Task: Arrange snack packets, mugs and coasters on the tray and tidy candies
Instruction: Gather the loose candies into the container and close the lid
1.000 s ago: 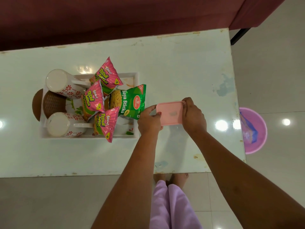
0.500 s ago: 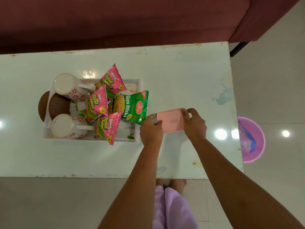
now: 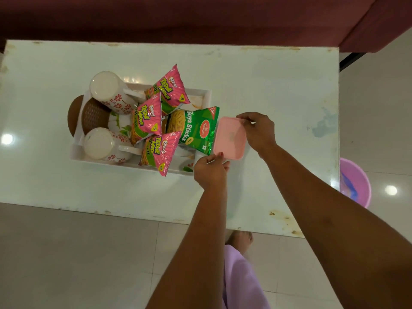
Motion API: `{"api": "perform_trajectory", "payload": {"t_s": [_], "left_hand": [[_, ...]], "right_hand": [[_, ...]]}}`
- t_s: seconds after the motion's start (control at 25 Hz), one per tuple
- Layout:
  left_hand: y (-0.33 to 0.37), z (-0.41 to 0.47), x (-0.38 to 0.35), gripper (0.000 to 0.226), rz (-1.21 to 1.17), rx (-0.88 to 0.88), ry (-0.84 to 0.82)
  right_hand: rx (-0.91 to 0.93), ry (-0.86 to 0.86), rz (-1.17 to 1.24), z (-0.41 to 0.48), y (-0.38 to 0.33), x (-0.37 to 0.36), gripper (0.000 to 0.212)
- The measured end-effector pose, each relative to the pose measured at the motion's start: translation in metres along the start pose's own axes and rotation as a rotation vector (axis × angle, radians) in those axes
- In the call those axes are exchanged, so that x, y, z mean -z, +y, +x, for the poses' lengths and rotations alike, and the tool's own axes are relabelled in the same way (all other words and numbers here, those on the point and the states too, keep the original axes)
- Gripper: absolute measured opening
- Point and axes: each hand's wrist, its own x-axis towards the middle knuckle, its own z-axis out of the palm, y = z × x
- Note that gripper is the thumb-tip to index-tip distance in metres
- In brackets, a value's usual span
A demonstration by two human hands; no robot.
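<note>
Far left on the tray [image 3: 77, 152]: two brown coasters [image 3: 93, 115] stood on edge at the left rim, w/ one floral mug [image 3: 111, 93] on the far side and another mug [image 3: 104, 143] on the near side, both lying over w/ handles pointing right. Next come three pink Tedhe Medhe packets [image 3: 147, 118], propped and overlapping, then the green Soya Sticks packet [image 3: 196, 130] hanging over the tray's right rim. That lot looks settled, so snacks, mugs and coasters are prob. done.

What's changed is the pink box [image 3: 229, 138]. A sec ago I had it level and square, just right of the tray; now it's swung round so its long side runs near-to-far, and it sits right against the Soya Sticks, overlapping that packet's edge. My left hand [image 3: 210, 171] is closed, pinching the box's near-left corner w/ the fingertips; my right hand [image 3: 258, 130] pinches the far-right corner the same way. Can't tell if the box is resting on the table [image 3: 278, 90] or lifted just off it, as the glare hides the gap. No candies in sight; I'd guess they're inside the box, but its top is opaque.

Meaning for the job: prob. the last bit, parking the candy box beside or on the tray. Far right, a purple tub [image 3: 356, 181] on the floor, untouched.
</note>
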Motion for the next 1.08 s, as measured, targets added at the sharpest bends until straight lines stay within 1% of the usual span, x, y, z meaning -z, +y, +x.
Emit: {"api": "perform_trajectory", "payload": {"t_s": [0.08,0.16,0.2,0.28,0.36,0.44,0.56,0.84,1.08], "left_hand": [[0.0,0.002,0.001,0.008,-0.052,0.037,-0.013],[-0.002,0.002,0.002,0.008,-0.083,0.059,-0.029],[-0.002,0.002,0.003,0.008,-0.093,0.069,-0.033],[0.001,0.004,0.004,0.007,-0.092,0.088,-0.04],[0.003,0.005,0.005,0.011,-0.083,0.104,-0.056],[0.006,0.006,0.005,0.015,-0.052,0.103,-0.059],[0.008,0.008,0.007,0.017,-0.004,0.095,-0.058],[0.008,0.011,0.008,0.017,0.025,0.105,-0.077],[0.011,0.012,0.01,0.017,0.054,0.121,-0.113]], "right_hand": [[-0.041,0.05,0.039,0.001,-0.001,-0.005,0.017],[-0.147,0.105,0.14,0.0,0.0,-0.005,0.019],[-0.203,0.103,0.194,0.0,0.001,-0.004,0.02],[-0.277,0.061,0.243,0.004,0.001,0.0,0.012],[-0.289,0.035,0.223,0.007,-0.002,0.002,0.015],[-0.289,0.043,0.197,0.008,-0.004,0.002,0.023],[-0.273,0.05,0.152,0.006,-0.006,-0.001,0.027],[-0.255,0.069,0.119,0.006,-0.005,-0.003,0.028],[-0.305,0.041,0.152,0.008,-0.002,-0.002,0.024]]}}
